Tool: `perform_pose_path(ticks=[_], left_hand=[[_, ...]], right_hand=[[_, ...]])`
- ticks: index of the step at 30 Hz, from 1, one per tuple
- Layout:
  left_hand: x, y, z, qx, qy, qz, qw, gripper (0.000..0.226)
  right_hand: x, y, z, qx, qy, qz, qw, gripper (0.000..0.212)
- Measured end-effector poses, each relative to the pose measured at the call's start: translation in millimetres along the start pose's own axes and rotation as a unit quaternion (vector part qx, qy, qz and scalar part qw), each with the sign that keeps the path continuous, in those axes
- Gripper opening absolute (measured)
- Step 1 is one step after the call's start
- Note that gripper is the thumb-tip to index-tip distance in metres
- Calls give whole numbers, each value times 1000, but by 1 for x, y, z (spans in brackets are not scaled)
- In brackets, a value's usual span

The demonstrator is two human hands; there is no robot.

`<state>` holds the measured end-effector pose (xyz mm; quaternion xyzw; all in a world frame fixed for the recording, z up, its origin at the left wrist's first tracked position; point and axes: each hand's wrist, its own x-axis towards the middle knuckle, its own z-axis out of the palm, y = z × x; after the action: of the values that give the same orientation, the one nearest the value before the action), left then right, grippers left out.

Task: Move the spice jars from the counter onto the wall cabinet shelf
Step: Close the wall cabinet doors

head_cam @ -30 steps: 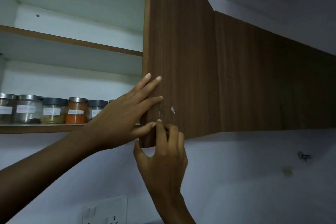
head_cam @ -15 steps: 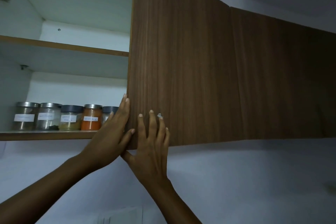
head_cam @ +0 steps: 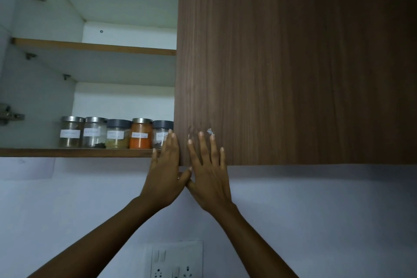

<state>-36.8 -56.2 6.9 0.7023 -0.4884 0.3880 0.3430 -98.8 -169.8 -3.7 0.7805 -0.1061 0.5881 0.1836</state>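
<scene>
Two hands raised side by side, left hand (head_cam: pixel 164 174) and right hand (head_cam: pixel 208 175) flat, fingers spread, grasping nothing, on cabinet door (head_cam: pixel 282 70)

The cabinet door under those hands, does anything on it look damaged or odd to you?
Yes: a small pale chipped-looking mark sits on the wooden door just above the right hand fingertips, bright against the dark veneer.

Five spice jars (head_cam: pixel 117 134) stand in a row along the front edge of the lower shelf (head_cam: pixel 67 152), toward its right end, with the upper shelf (head_cam: pixel 94 47) above them. The cabinet door (head_cam: pixel 248 63) stands to their right, its left edge just in front of the rightmost jar. Below the door's lower left corner, the left hand (head_cam: pixel 165 171) and right hand (head_cam: pixel 208 171) lie side by side, thumbs touching, above the wall socket panel (head_cam: pixel 176 259)
</scene>
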Motion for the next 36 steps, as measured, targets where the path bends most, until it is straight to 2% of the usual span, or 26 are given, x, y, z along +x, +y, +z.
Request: perform_pose_path(ticks=[7, 12, 20, 24, 32, 36], left_hand=[[-9, -13, 24, 97, 3, -27, 995, 83], [-9, -23, 38, 118, 16, -22, 993, 83], [-8, -39, 53, 195, 44, -7, 980, 76], [-8, -42, 52, 230, 38, 3, 972, 79], [-14, -37, 38, 280, -9, -12, 960, 82], [-29, -34, 27, 320, -36, 21, 947, 86]], right_hand=[[1, 0, 20, -20, -42, 2, 999, 80], [1, 1, 29, -14, -60, 8, 998, 80], [-1, 4, 42, -50, -33, -4, 998, 94], [-1, 5, 42, -57, -49, -2, 997, 98], [4, 4, 27, 18, -135, -12, 991, 122], [7, 7, 8, 54, -209, -53, 975, 121]])
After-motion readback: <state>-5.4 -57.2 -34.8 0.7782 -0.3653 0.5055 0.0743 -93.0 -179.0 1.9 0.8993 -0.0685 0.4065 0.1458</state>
